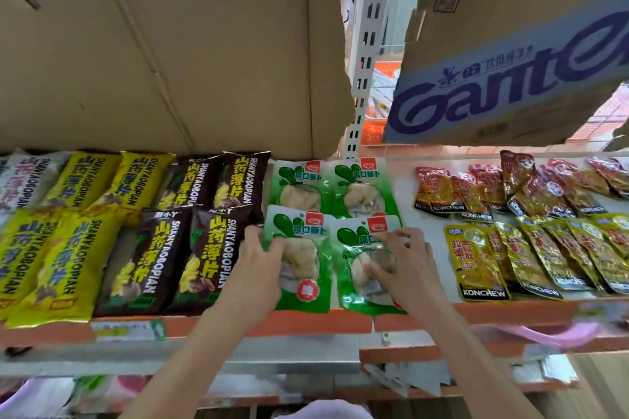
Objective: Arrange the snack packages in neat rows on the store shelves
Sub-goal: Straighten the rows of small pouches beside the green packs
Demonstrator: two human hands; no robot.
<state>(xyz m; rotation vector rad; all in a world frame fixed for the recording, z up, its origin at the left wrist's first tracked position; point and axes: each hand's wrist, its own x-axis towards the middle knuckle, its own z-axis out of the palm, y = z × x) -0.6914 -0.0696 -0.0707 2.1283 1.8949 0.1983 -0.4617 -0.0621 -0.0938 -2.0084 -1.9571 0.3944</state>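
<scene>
Green radish packs lie in two rows on the shelf [425, 235]. The front left green pack [304, 248] is held at its left edge by my left hand [260, 269], thumb on top and fingers curled round the side. The front right green pack [354, 282] lies under my right hand [405, 265], whose curled fingertips press on its top. Two more green packs [326, 187] lie behind them. Dark brown chip bags [190, 241] sit left of the green packs, with yellow chip bags [68, 235] further left.
Red and yellow Konchew pouches [531, 231] overlap in rows on the right. A torn cardboard sheet [170, 44] and a Ganten carton [510, 71] hang over the shelf. A white slotted upright [366, 54] stands between them. The orange shelf edge [306, 321] runs along the front.
</scene>
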